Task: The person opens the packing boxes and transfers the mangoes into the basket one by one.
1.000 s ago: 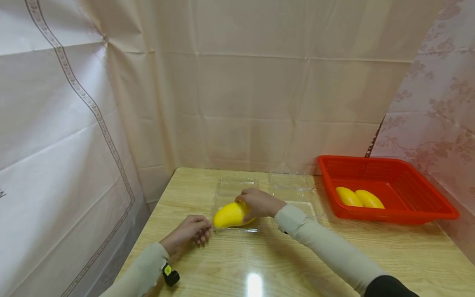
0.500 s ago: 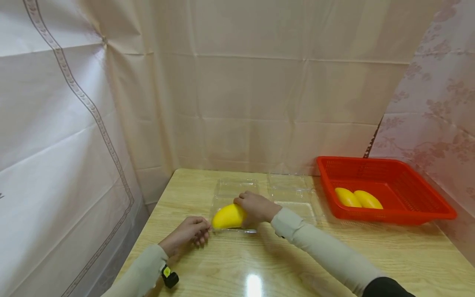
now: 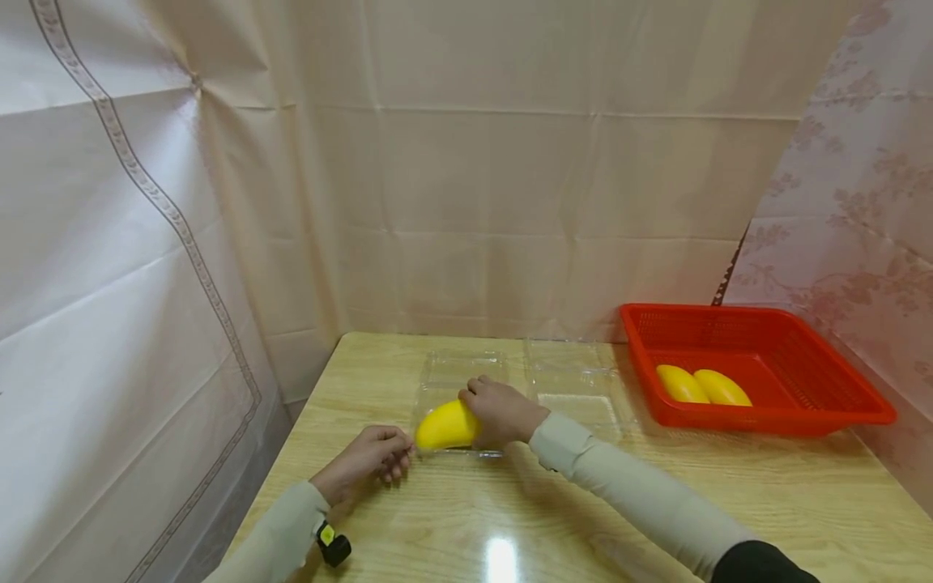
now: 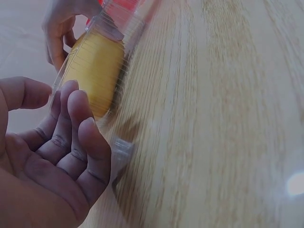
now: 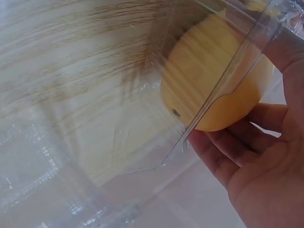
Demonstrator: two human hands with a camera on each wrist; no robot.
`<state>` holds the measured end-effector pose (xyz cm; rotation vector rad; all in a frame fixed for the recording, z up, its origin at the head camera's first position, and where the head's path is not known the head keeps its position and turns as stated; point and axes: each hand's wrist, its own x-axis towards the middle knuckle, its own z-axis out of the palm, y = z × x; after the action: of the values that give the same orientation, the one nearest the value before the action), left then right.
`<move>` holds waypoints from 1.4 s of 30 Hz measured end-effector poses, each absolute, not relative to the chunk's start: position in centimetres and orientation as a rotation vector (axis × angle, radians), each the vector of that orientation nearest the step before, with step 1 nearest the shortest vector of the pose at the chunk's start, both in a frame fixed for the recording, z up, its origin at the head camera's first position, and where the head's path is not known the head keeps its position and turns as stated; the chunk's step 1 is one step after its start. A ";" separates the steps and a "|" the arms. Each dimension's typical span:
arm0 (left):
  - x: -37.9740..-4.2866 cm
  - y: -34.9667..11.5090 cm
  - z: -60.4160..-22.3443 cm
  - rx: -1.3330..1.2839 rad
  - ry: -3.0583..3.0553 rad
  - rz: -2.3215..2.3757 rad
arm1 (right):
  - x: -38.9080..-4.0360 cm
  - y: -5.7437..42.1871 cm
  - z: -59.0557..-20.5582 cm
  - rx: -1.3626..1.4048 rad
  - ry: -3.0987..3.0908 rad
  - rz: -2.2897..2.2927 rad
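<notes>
A yellow mango (image 3: 445, 426) lies at the front of a hinged clear plastic box (image 3: 466, 368), whose lid is folded back. My right hand (image 3: 503, 413) grips the mango from its right end, thumb on the near side and fingers over the far side. In the right wrist view, the mango (image 5: 204, 71) shows through the box's clear wall, with a dark stem spot on its skin. The thumb and fingertips of my left hand (image 4: 57, 147) pinch the left edge of the box. Part of the mango is hidden behind the right hand.
A second clear plastic box (image 3: 572, 379), lid also back, stands right of the first. Farther right, a red basket (image 3: 773, 419) holds two yellow mangoes (image 3: 723, 389). Cloth sheets (image 3: 466, 178) hang behind and beside the wooden table (image 3: 437, 526).
My right hand and the mango have shifted slightly left and settled lower in the box. The left hand keeps its place at the box edge.
</notes>
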<state>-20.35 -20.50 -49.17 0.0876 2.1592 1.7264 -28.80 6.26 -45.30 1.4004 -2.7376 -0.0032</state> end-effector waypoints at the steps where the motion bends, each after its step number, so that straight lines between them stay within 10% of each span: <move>1: -20.4 -20.5 -49.2 0.091 2.159 1.727 | -28.8 6.2 -45.3 1.402 -2.730 -0.010; 42: -20.1 -20.7 -49.3 0.116 2.171 1.727 | -29.3 7.8 -43.2 1.407 -2.605 0.126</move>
<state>-20.15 -20.70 -49.30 0.1163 2.1712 1.7268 -29.33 7.84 -43.23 1.4068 -2.6055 0.1261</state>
